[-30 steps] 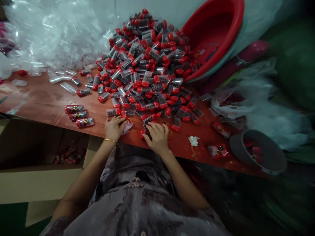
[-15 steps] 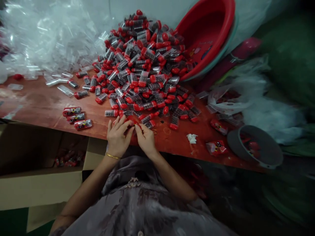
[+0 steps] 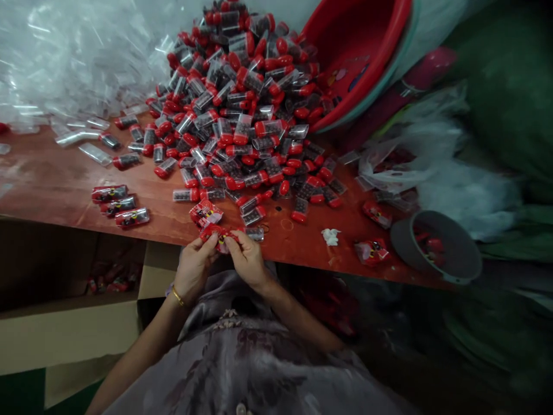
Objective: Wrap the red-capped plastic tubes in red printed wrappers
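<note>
Red-brown desk (image 3: 52, 184), dim light. A heap of red-capped tubes (image 3: 224, 109) is piled at the back, flanked by clear plastic sleeves (image 3: 86, 57) on the left and a tilted red basin (image 3: 341, 40) on the right.

Change over the last half second: both hands have been drawn back toward the near desk edge. A red printed packet (image 3: 220, 237) is now held there, pinched between thumbs and fingers of the left hand (image 3: 194, 265) and right hand (image 3: 249, 262), each closed on its own side of it. A second red packet (image 3: 206, 213) is now seen uncovered, lying on the desk just beyond. A loose tube (image 3: 254, 234) is seen just beside the right fingers; contact can't be confirmed.

Meaning, as judged: attention has been narrowed to one packet, worked two-handed. Whether it is filled can't be told; its middle is partly covered by the fingers.

Three wrapped packs (image 3: 117, 205) are lined up at left, unchanged. Red pieces are held in the grey bowl (image 3: 404, 248) at right.
</note>
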{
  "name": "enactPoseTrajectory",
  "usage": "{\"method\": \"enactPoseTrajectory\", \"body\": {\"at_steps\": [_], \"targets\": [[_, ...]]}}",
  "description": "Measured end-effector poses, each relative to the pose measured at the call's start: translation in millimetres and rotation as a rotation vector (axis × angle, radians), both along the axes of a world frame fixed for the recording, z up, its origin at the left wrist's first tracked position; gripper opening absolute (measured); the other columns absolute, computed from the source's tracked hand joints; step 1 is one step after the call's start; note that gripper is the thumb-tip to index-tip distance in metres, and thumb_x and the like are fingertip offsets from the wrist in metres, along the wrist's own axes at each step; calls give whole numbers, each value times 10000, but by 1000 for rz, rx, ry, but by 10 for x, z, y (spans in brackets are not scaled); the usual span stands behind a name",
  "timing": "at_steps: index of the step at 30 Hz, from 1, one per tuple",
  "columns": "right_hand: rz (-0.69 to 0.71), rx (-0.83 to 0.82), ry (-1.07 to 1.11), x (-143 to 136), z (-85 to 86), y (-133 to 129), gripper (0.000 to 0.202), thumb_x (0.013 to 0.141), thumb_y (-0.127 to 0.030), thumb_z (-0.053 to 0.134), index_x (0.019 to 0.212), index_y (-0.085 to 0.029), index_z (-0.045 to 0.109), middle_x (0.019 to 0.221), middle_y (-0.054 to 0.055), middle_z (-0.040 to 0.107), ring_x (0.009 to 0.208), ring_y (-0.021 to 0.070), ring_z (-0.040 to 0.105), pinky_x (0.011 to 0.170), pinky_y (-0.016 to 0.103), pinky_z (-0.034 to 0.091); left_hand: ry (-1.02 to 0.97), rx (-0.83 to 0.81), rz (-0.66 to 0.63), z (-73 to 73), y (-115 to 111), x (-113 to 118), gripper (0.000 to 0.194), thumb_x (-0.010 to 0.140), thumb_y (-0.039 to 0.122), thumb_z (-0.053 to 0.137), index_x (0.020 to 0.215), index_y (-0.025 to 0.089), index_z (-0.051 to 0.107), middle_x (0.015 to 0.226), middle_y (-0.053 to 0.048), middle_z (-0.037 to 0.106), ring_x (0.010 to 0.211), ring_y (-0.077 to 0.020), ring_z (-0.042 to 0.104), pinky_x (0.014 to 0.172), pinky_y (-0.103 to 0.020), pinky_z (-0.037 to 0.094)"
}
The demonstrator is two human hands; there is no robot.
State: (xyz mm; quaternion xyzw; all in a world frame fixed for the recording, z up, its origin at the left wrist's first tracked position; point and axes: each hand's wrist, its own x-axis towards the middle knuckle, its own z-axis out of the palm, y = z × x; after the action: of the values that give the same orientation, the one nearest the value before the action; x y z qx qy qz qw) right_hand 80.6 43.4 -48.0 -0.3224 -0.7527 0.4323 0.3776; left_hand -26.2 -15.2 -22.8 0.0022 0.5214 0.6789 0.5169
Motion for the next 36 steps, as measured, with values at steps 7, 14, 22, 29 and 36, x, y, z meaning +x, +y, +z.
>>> {"method": "enactPoseTrajectory", "body": {"at_steps": [7,14,22,29,36], "targets": [[-103,402,-529,604,-70,434,370,832,-424,582,1089,-160,605,1119,129,644,1019,281,544,883,422,410,56,-41,56,16,44,-190,416,435,346,875,702,125,646,671,-7,685,565,-107,624,613,-237,515],[-33,500,-725,653,-183,479,395,832,-417,592,1109,-135,583,1136,132,625,1005,287,511,844,395,373,46,-81,-9,-16,100,-108,483,379,382,882,717,118,659,642,-8,678,508,-99,608,540,-222,528],[22,532,-722,633,-96,498,412,837,-362,599,1174,-130,553,1054,109,662,934,260,524,810,369,343,122,-108,2,-71,111,-183,480,385,436,869,632,123,603,572,5,648,475,-88,586,489,-193,500],[41,714,-751,555,-173,522,341,906,-366,501,1138,-134,595,1065,121,677,862,242,550,761,361,343,50,-115,-52,-39,140,-151,514,382,464,863,652,128,584,553,7,630,478,-95,588,489,-209,519],[-24,421,-402,671,-152,378,302,942,-296,355,863,-166,615,633,36,639,585,156,575,600,275,397,73,-122,-81,15,150,-121,447,491,466,831,642,134,573,565,6,625,480,-94,587,511,-225,525]]}}
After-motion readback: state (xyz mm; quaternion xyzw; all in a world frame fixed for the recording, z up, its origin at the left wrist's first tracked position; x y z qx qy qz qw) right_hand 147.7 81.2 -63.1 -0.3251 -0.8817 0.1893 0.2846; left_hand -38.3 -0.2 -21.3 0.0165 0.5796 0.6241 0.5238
